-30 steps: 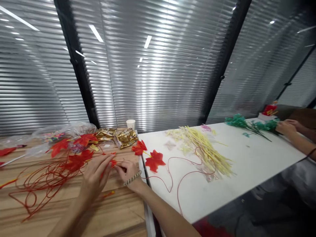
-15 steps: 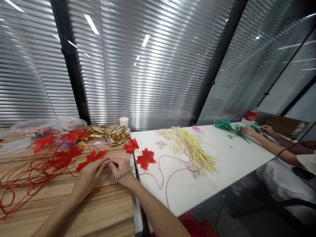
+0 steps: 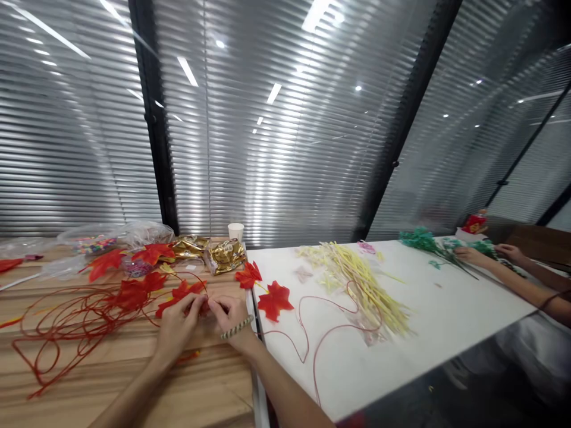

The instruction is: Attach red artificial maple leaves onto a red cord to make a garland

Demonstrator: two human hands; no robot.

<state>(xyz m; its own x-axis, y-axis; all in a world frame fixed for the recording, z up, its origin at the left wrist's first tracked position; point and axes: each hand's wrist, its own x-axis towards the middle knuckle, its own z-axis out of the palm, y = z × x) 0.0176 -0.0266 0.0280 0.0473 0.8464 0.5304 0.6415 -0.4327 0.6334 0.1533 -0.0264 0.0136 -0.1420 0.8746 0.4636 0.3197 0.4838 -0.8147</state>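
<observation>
My left hand (image 3: 178,326) is closed in a pinch on a thin red cord (image 3: 307,348), low over the wooden tabletop. Close beside it, my right hand (image 3: 234,321), with a beaded bracelet (image 3: 236,327) at the wrist, pinches the same cord; the exact spot between the fingertips is too small to make out. Cord arcs up behind the fingers and also trails right across the white table. Just behind my left hand lies a red artificial maple leaf (image 3: 181,292). Two more red leaves (image 3: 275,301) rest right of my right hand, across the table seam.
Loose red cord (image 3: 71,324) is coiled at left. Behind are bags of colourful beads (image 3: 94,244), gold wrappers (image 3: 226,255) and a paper cup (image 3: 236,231). Yellow strips (image 3: 361,273) lie on the white table (image 3: 357,380). At right, another person's hands (image 3: 473,257) touch green artificial stems (image 3: 419,239).
The view has shifted, so everything sits lower and further right. My fingertips, touching before, are now slightly apart, with a loop of cord showing above them.
</observation>
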